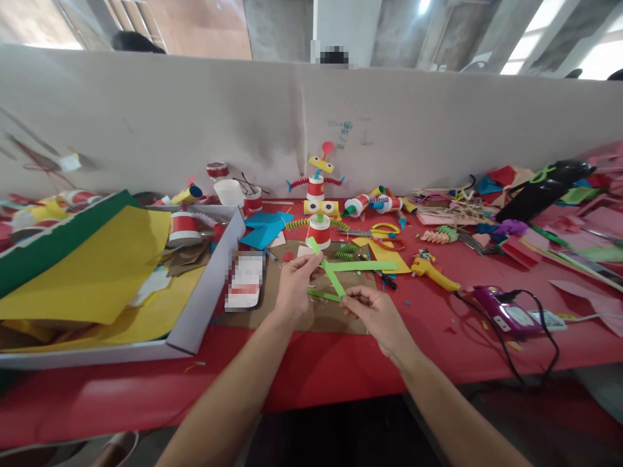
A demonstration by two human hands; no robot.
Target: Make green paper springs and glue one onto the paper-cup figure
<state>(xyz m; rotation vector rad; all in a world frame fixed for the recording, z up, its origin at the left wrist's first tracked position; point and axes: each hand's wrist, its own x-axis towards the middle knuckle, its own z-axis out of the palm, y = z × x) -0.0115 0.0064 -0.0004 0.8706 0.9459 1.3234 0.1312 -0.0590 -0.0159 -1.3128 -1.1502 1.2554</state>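
Note:
Light green paper strips [333, 280] are pinched between my two hands above a brown cardboard sheet [272, 308]. My left hand [300, 280] grips them near the upper end, thumb against fingers. At the lower end, the fingertips of my right hand [365, 305] close on the paper. One strip section [370, 266] sticks out to the right, and another runs low between the hands. Just behind stands a red and white cup figure [320, 231] with big paper eyes and folded yellow-green arms. Dark green folded paper springs [346, 253] lie on the cardboard.
A white box [214, 279] with yellow sheets stands left, beside a phone [244, 280]. Scissors [384, 231], a yellow glue gun [435, 274] and a purple power unit [506, 311] with a black cable lie right. Another cup figure [316, 187] stands behind, near the white partition [195, 123].

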